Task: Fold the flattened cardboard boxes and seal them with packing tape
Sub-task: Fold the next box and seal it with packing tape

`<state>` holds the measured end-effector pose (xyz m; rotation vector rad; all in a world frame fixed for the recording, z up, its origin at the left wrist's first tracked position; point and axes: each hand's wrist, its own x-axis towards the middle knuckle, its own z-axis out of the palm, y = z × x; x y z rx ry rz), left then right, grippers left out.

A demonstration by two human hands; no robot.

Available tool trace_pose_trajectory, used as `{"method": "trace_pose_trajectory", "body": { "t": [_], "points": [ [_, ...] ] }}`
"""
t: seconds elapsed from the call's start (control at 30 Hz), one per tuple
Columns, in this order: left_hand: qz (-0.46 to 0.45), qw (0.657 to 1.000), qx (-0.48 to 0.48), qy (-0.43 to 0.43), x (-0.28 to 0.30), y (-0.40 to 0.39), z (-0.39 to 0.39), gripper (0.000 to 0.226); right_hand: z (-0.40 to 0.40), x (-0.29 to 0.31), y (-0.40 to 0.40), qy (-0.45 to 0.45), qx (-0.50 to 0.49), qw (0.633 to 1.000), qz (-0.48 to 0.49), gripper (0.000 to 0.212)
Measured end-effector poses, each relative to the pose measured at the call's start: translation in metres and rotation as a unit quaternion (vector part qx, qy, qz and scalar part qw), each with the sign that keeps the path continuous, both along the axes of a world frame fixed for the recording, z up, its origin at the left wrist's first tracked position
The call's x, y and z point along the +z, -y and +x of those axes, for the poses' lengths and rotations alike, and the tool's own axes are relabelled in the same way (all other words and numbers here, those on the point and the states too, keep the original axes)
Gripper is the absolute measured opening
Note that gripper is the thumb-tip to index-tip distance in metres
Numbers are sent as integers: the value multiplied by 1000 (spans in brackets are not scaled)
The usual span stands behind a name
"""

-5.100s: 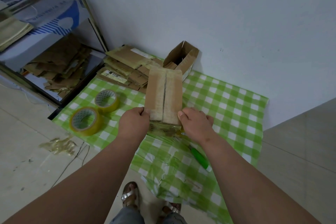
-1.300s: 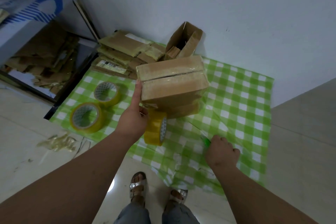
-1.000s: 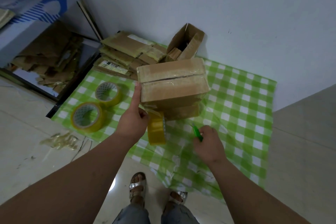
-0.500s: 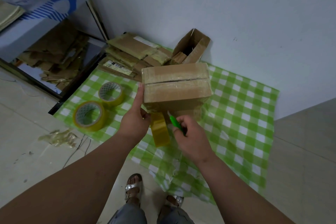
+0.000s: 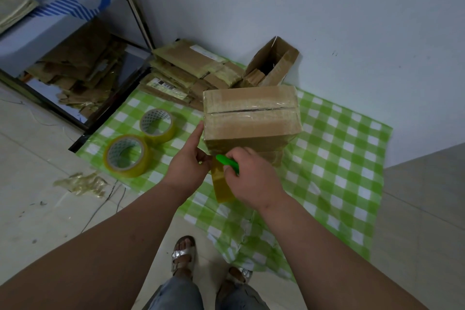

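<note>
Above the green checked cloth (image 5: 339,158) on the floor, a folded cardboard box (image 5: 251,118) is held up, tape running along its top seam. Left hand (image 5: 187,167): index finger straight against the box's left side, thumb pinching the tape strip at the lower corner. A tape roll (image 5: 221,181) hangs edge-on just below. Right hand (image 5: 254,178): grip curled round a green cutter (image 5: 226,162), its tip at the strip. Two more tape rolls (image 5: 127,156) lie on the cloth, left. Flattened boxes (image 5: 186,70) are stacked by the wall.
</note>
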<state>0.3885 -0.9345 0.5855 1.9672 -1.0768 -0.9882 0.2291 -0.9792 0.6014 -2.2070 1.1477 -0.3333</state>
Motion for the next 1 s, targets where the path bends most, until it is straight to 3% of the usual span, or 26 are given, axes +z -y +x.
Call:
{"method": "trace_pose_trajectory", "body": {
  "t": [0.6, 1.0],
  "points": [
    [9, 1000, -27, 4, -4, 6, 1, 96, 19, -1, 1, -14, 4, 999, -43, 19],
    [29, 996, -52, 64, -2, 11, 4, 89, 5, -1, 4, -32, -28, 998, -46, 18]
  ]
}}
